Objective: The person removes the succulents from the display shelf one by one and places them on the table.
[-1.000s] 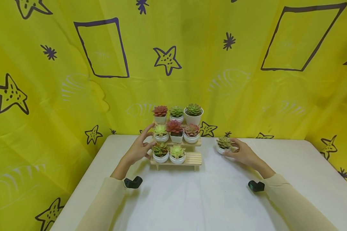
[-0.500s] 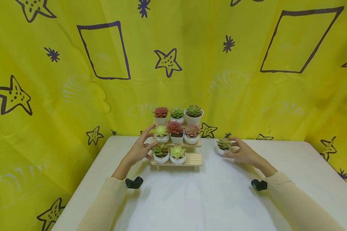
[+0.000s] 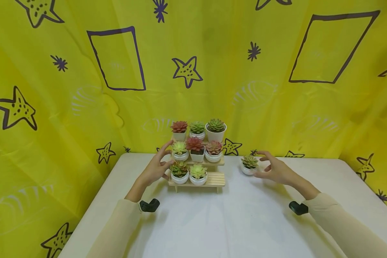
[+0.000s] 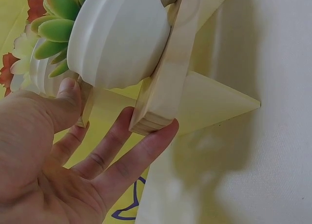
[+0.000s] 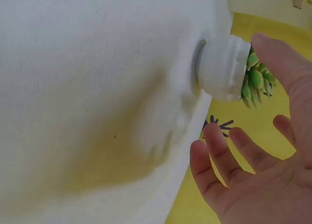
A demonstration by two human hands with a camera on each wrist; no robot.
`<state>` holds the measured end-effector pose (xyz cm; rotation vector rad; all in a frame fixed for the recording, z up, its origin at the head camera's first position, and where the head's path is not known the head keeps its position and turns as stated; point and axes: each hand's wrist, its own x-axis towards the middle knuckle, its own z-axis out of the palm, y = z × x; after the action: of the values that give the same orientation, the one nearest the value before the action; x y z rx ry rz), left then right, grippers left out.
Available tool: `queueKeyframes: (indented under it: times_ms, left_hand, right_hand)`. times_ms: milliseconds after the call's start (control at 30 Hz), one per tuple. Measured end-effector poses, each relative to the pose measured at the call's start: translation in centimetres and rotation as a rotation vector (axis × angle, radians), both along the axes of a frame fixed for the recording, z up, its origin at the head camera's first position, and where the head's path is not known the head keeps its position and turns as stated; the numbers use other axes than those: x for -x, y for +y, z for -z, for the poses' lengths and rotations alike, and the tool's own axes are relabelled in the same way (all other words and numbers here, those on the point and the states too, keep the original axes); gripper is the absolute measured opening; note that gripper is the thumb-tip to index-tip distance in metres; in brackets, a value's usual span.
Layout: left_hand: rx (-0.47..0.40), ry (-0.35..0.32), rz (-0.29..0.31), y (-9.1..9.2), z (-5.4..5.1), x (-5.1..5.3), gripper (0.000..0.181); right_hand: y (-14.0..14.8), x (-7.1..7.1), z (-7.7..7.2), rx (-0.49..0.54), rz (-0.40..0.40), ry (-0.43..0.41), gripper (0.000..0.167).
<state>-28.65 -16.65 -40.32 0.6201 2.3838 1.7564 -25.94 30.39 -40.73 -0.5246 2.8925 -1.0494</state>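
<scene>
A three-tier wooden stand (image 3: 215, 179) holds several small potted succulents. My left hand (image 3: 153, 170) is at its left side; in the left wrist view the fingertips of this hand (image 4: 73, 160) touch the end of a wooden board (image 4: 163, 94), beside a white pot (image 4: 117, 38). To the right of the stand, a green succulent in a white pot (image 3: 249, 170) stands upright on the table. Close by on its right is my right hand (image 3: 275, 172). The right wrist view shows this hand (image 5: 273, 175) with spread fingers clear of the pot (image 5: 222, 68), the thumb near the leaves.
Two pots, one with a red-green succulent (image 3: 179, 168) and one with a pale green succulent (image 3: 197, 171), stand on the lowest tier. A yellow patterned curtain (image 3: 225, 71) hangs behind the white table (image 3: 206, 222). Dark devices are strapped at both wrists.
My right hand has let go of the pot: its fingers have spread and it has drawn back slightly to the right. The pot stays where it was. My left hand remains at the stand.
</scene>
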Motion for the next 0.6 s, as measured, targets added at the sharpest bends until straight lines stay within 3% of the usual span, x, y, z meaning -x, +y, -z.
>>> queueKeyframes:
  times_ms: [233,600]
  left_hand:
    - [-0.001,-0.003,0.002,0.0,0.0,-0.1,0.078]
    - [-0.002,0.000,0.004,0.0,0.0,-0.1,0.077]
  right_hand:
    - [-0.3,-0.9,-1.2,-0.025,-0.044,0.138,0.084]
    - [-2.1,-1.5,-2.8,0.006,-0.075,0.192,0.083]
